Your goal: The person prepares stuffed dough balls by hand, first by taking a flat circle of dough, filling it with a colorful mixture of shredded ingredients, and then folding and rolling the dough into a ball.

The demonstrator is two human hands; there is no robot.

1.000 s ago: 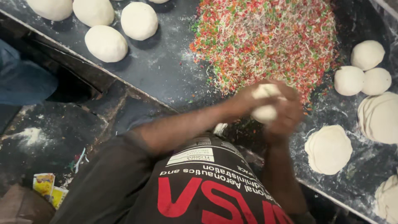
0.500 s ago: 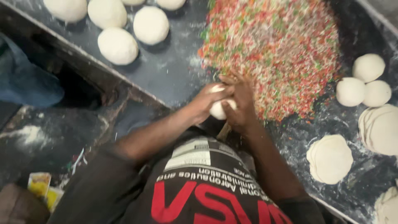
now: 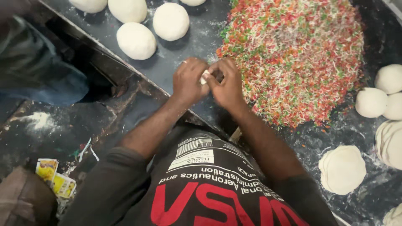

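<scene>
Pinching one dough piece (image 3: pixel 204 77), left hand (image 3: pixel 189 80), right hand (image 3: pixel 226 83), three dough balls (image 3: pixel 136 40) beside

Count of items on the work surface
Dough balls (image 3: pixel 136 40): eight; flattened rounds (image 3: pixel 342 169): three stacks or singles; sprinkle heap (image 3: pixel 293 54): one.

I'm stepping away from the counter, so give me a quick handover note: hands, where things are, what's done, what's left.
Left hand and right hand: together, closed around a small piece of dough, beside the coloured shredded filling heap.
Dough balls: several at upper left of the dark floured counter, more at the right edge.
Done: flattened discs lie at lower right.
Left: the round balls are still unflattened; the heap is large.
</scene>
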